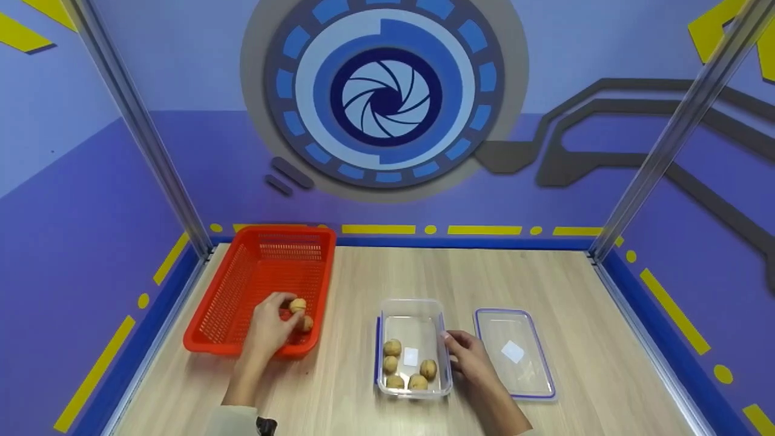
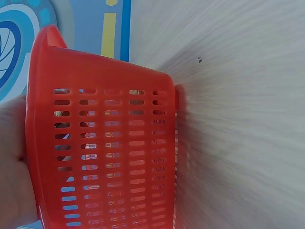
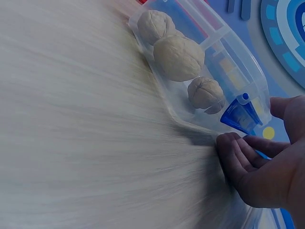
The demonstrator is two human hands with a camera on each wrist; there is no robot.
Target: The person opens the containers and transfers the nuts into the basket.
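Observation:
My left hand (image 1: 270, 324) reaches over the near side of a red plastic basket (image 1: 206, 348). Between thumb and fingers it pinches a walnut (image 1: 297, 304), and another walnut (image 1: 306, 324) lies just below. In the left wrist view the slotted basket wall (image 2: 102, 129) hides most of that hand. My right hand (image 1: 475, 362) holds the right side of a clear plastic container (image 1: 413, 395), thumb at the rim and fingers against the outside. Several walnuts (image 1: 418, 381) lie in the container, mostly along its near and left sides; the right wrist view shows a walnut (image 3: 178, 58) through the wall.
A clear lid (image 1: 514, 330) with a blue-purple seal lies flat on the wooden table (image 1: 460, 272), right of the container. Printed panels (image 1: 387, 212) enclose the table at the back and both sides, with metal posts (image 1: 657, 139) at the corners.

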